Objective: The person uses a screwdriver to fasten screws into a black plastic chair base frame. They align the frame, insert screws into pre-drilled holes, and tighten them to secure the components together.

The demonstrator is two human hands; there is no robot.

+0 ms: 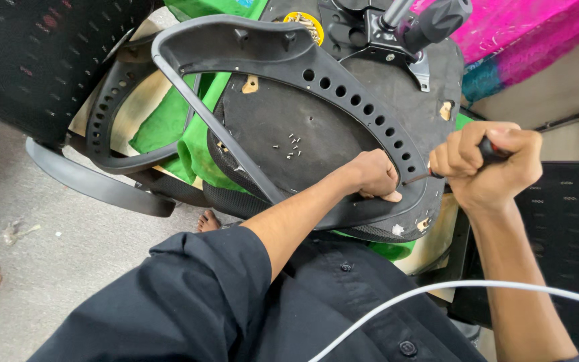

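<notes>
Upturned chair seat (343, 127), armrest (316, 74) bearing on its underside.
Left hand (373, 175) pressed on armrest's lower end; right hand (484, 164) fist-clamped on screwdriver (437, 175), tip beside left fingers. Loose screws (291, 146) on seat centre.
</notes>
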